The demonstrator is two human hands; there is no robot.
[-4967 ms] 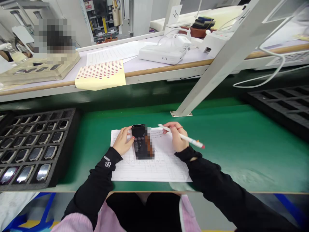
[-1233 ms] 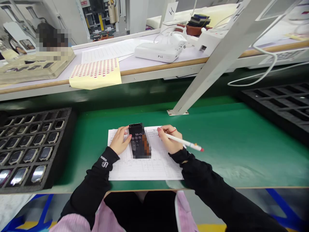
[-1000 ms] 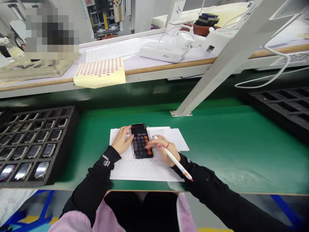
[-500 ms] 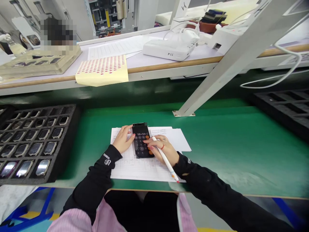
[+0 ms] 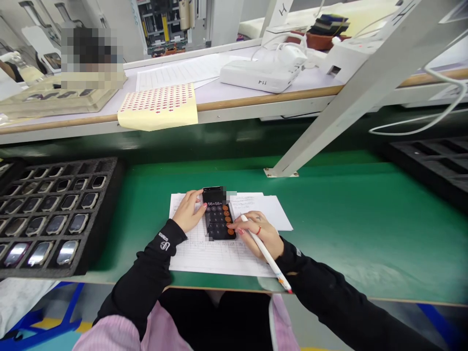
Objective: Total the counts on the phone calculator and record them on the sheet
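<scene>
A phone [image 5: 216,217] with a calculator on its screen lies on printed sheets of paper [image 5: 215,256], showing "56+58+". My left hand [image 5: 188,212] is at the phone's left edge, thumb on the side and fingers near the top corner, holding it. In my right hand [image 5: 261,234] is a white pen [image 5: 268,256], gripped so that its red end points down toward me. One fingertip of that hand touches the keypad near the orange keys at the lower right. Handwriting on the paper is too small to read.
At left stands a black foam tray [image 5: 86,243] of watch-like pieces. Another dark tray [image 5: 435,170] is at right. A slanted white post [image 5: 329,117] meets the green bench [image 5: 347,219]. On the shelf are a white power strip [image 5: 256,75] and a yellow sticker sheet [image 5: 157,119]; someone sits beyond.
My right hand has moved slightly right and down across the keypad, the pen going with it. The display changed from "56+58+2" to "56+58+". My left hand stays at the phone.
</scene>
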